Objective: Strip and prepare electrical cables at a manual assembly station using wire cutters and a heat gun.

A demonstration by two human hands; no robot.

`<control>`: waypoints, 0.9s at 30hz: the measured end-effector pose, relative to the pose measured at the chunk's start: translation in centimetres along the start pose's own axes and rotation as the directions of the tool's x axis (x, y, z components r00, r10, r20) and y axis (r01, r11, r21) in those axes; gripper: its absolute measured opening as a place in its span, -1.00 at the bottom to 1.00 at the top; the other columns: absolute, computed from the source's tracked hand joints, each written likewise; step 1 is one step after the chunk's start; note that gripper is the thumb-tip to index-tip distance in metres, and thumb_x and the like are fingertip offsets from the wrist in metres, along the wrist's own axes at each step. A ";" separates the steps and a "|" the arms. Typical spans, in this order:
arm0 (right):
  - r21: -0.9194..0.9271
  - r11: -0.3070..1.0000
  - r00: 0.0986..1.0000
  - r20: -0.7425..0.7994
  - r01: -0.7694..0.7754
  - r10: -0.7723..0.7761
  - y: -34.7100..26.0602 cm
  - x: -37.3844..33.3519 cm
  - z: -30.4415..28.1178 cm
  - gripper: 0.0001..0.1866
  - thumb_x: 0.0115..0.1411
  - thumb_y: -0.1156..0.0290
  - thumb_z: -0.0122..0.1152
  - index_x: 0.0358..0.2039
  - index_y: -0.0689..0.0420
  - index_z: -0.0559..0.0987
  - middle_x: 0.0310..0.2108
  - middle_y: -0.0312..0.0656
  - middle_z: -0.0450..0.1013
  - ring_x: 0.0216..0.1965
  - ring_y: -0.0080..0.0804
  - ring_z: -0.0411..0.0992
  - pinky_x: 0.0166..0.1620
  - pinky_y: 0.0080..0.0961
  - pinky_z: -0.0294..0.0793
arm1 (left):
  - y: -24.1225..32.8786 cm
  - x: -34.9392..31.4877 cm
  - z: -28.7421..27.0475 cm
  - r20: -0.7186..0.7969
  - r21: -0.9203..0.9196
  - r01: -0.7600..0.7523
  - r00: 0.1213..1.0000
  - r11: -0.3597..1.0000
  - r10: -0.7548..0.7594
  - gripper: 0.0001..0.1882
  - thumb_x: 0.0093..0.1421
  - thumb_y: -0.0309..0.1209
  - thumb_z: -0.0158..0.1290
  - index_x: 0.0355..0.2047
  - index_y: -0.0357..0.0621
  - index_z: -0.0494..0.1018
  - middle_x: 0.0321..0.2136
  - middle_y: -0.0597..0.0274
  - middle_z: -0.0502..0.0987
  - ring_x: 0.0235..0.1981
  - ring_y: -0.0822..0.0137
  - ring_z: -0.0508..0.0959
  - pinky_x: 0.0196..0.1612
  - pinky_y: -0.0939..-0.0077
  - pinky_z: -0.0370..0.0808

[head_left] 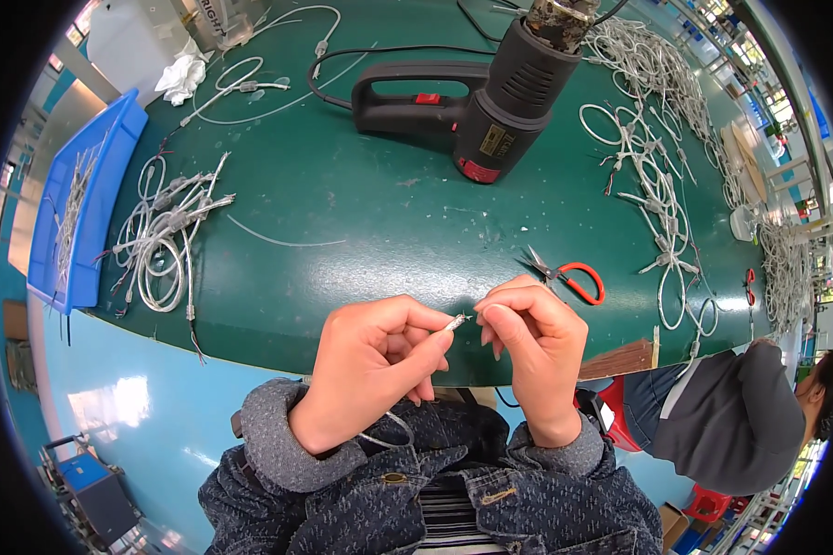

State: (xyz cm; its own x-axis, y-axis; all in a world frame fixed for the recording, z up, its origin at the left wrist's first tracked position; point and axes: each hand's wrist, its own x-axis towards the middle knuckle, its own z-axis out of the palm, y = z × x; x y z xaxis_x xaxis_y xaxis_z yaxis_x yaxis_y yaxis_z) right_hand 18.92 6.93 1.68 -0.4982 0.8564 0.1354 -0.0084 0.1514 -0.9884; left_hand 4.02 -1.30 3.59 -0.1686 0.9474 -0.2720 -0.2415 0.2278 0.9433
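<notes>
Between its thumb and forefinger, my left hand (370, 359) pinches the stripped end of a pale cable (455, 322). Fine wire ends stick out of the tip toward the right. The cable's tail hangs in a loop below my left wrist. Just right of the tip is my right hand (535, 344), with thumb and forefinger pressed together. Whatever that pinch may hold is too small to make out. Behind my right hand, scissors (569, 276) with red handles lie on the green table (389, 203), blades partly apart.
A black heat gun (514, 102) stands at the back, its cord trailing left. Coiled cables (171, 236) lie on the left, beside a blue tray (120, 139). More cables (662, 203) cover the right side. A wooden strip (617, 360) lies near the front edge. Another person (731, 416) sits at right.
</notes>
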 end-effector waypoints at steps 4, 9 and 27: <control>-0.034 0.999 0.999 -0.052 0.006 -0.008 0.0 0.0 -0.1 -0.95 0.11 0.69 0.08 -0.42 0.33 0.51 -0.48 -0.18 0.43 -0.53 -0.59 0.39 -0.53 -0.74 0.32 | -0.1 -0.1 0.0 -0.005 -0.006 0.005 1.000 1.000 -0.005 -0.92 0.16 -0.62 0.01 -0.34 -0.39 0.44 -0.60 0.16 0.50 -0.70 0.52 0.50 -0.67 0.74 0.41; -0.501 0.843 0.973 -0.003 0.197 -0.229 1.3 0.9 -2.1 -0.96 0.04 0.69 0.13 -0.47 0.30 0.52 -0.50 -0.19 0.43 -0.51 -0.48 0.40 -0.49 -0.64 0.33 | -0.3 0.2 -0.3 -0.051 -0.004 -0.004 0.999 1.000 0.004 -0.93 0.16 -0.61 0.00 -0.35 -0.39 0.44 -0.62 0.18 0.50 -0.72 0.52 0.48 -0.68 0.74 0.40; -0.450 0.871 0.977 0.013 0.197 -0.215 0.8 0.6 -2.8 -0.79 -0.16 0.66 0.29 -0.42 0.23 0.58 -0.49 -0.19 0.42 -0.41 -0.34 0.38 -0.34 -0.50 0.33 | -1.0 0.5 -0.5 -0.036 0.040 0.026 0.999 0.999 -0.024 -0.92 0.15 -0.59 0.03 -0.35 -0.38 0.46 -0.61 0.20 0.50 -0.70 0.54 0.48 -0.69 0.74 0.40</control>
State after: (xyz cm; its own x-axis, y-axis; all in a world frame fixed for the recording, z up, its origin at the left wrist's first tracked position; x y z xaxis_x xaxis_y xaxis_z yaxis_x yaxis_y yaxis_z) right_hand 21.10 8.93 1.16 -0.4957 0.7976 0.3438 0.2847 0.5232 -0.8033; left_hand 3.75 -1.15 2.39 -0.1972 0.9328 -0.3017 -0.2073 0.2611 0.9428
